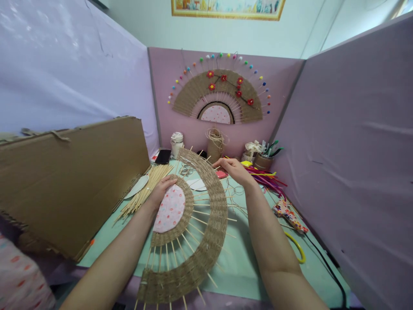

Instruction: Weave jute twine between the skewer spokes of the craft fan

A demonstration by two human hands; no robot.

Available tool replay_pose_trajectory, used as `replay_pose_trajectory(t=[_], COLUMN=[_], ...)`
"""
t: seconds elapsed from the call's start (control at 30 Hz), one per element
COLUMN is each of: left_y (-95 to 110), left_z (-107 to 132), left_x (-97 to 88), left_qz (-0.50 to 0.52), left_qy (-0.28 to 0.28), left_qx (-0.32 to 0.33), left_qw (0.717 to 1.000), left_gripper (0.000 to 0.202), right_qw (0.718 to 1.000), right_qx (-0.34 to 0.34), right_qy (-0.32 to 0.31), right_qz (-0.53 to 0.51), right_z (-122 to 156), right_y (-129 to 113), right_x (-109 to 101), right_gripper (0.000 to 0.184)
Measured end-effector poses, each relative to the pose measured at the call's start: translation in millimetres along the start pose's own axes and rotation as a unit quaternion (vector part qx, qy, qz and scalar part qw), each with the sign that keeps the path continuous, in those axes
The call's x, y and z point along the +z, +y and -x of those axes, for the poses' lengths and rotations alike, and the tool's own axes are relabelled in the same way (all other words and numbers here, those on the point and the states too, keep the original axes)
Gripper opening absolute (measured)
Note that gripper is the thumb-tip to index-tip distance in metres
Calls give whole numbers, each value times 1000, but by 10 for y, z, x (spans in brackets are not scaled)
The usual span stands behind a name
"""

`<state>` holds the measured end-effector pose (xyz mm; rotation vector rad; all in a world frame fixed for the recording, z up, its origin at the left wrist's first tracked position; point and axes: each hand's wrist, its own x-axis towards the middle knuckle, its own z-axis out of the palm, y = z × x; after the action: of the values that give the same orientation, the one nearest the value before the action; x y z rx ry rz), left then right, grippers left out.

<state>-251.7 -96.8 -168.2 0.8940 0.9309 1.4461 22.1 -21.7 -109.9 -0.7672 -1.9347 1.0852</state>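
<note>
A half-round woven fan of tan cord and thin sticks is held up on edge over the table, its curved side facing right. At its centre is a pink dotted fabric piece. My left hand grips the fan's inner woven band, the thumb hidden behind it. At the upper outer edge, my right hand is closed in a pinch around the tip of a bamboo stick that pokes out of the weave. Bare sticks span the gap between the two bands, and several ends stick out past the outer one.
A finished fan with red flowers and coloured beads hangs on the back panel. Loose sticks lie at left beside a cardboard sheet. To the right are pipe cleaners, a glue gun with a cord and yellow tape.
</note>
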Motion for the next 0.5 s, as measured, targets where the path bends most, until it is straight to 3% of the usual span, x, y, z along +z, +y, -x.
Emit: replay_pose_trajectory(t=[0.13,0.5], left_y=[1,-14], left_z=[-21,-56], left_x=[-14,-48], left_qz=[-4,-3], left_qy=[8,13], left_qx=[-5,-15], left_qw=[1000,1000], left_gripper=[25,30], right_qw=[999,997], right_qx=[-11,-26], right_qy=[26,24], right_qz=[44,71], right_z=[-2,24], right_y=[-16,-81], right_x=[-19,15], right_gripper=[63,66])
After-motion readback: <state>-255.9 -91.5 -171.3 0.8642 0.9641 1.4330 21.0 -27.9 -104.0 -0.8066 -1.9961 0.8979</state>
